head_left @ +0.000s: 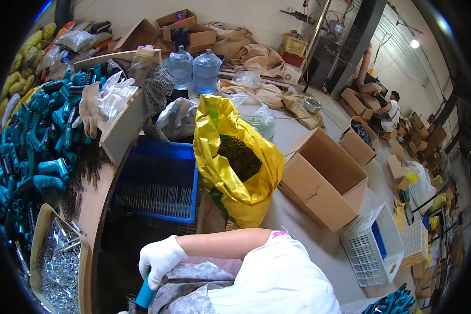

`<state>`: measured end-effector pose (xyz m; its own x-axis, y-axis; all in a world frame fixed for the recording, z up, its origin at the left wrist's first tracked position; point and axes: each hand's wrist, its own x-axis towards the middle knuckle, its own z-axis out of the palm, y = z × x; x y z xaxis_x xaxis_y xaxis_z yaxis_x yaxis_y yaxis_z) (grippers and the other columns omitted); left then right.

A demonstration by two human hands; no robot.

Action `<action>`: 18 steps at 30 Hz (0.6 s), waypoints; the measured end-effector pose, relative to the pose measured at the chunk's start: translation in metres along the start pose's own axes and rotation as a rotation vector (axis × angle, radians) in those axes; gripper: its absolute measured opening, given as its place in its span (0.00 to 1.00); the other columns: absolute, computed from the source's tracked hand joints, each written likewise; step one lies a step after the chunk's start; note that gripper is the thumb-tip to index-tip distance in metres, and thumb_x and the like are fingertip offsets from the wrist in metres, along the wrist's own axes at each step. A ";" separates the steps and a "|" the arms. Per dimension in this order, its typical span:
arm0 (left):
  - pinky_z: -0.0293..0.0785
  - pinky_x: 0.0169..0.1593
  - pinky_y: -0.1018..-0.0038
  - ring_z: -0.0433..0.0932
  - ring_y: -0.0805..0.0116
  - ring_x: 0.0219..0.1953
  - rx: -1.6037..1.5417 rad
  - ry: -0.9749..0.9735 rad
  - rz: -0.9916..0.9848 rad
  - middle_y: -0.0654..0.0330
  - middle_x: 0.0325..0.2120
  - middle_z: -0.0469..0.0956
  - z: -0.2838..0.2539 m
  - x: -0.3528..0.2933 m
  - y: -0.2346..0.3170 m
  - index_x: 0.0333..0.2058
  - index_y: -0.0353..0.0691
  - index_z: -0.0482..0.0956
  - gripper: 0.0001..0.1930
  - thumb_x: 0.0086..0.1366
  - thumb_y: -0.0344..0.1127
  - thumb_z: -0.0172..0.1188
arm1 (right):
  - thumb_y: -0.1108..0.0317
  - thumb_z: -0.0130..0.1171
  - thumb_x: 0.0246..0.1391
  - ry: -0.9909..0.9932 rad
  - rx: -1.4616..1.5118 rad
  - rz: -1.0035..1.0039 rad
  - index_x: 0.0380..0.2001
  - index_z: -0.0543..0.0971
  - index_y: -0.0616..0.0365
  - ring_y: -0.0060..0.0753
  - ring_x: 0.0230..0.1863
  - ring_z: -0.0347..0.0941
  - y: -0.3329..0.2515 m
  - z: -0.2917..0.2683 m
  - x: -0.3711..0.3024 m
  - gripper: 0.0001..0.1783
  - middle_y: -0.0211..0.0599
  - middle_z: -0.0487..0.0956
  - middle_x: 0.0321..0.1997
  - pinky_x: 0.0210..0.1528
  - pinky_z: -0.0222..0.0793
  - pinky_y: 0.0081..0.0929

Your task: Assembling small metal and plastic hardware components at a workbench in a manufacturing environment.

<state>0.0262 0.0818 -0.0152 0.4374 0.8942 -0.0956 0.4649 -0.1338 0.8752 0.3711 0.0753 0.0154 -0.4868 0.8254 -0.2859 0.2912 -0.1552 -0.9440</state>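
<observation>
My right hand [162,257], in a white knit glove, has its fingers wrapped round a teal cylinder-shaped piece [146,295] at the lower edge, in front of a grey patterned apron [186,282]. Just left of that piece stands the top of a coiled metal spring [132,302]. A sliver of white at the bottom edge may be my left hand [123,312]; its fingers are hidden. To the left, a tan tray [36,246] holds many small shiny metal parts. Behind it rises a heap of teal plastic handle-shaped parts [52,133], with dark springs [91,170] beside them.
A blue crate [194,196] with rows of thin metal rods lies beyond my hand, next to a yellow sack [267,172]. White gloves [115,97] hang over a board. Open cardboard boxes [319,183], a white basket [363,256] and water jugs [206,70] stand around. Another person [390,115] sits far right.
</observation>
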 end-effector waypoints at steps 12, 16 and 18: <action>0.75 0.44 0.74 0.78 0.71 0.38 -0.029 -0.059 0.008 0.58 0.36 0.81 0.008 0.000 0.004 0.44 0.32 0.79 0.15 0.57 0.19 0.66 | 0.57 0.74 0.44 0.092 -0.158 0.036 0.38 0.86 0.61 0.34 0.35 0.80 -0.007 -0.004 -0.003 0.22 0.40 0.84 0.32 0.38 0.75 0.29; 0.73 0.41 0.76 0.75 0.74 0.34 -0.182 -0.037 -0.066 0.60 0.33 0.79 0.017 -0.012 0.002 0.43 0.33 0.80 0.14 0.57 0.22 0.66 | 0.55 0.72 0.46 -0.072 -0.258 -0.040 0.42 0.85 0.60 0.38 0.37 0.81 -0.022 0.011 0.016 0.23 0.42 0.85 0.36 0.40 0.75 0.32; 0.73 0.40 0.75 0.74 0.73 0.33 -0.099 0.077 -0.147 0.61 0.30 0.78 0.027 -0.010 0.022 0.41 0.35 0.80 0.12 0.57 0.26 0.67 | 0.55 0.69 0.47 -0.040 -0.318 -0.051 0.40 0.85 0.60 0.44 0.38 0.80 -0.027 0.027 0.020 0.22 0.45 0.84 0.36 0.41 0.75 0.35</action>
<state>0.0531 0.0583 -0.0080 0.3087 0.9315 -0.1926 0.4400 0.0396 0.8971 0.3306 0.0814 0.0309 -0.5380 0.8046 -0.2514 0.5051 0.0689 -0.8603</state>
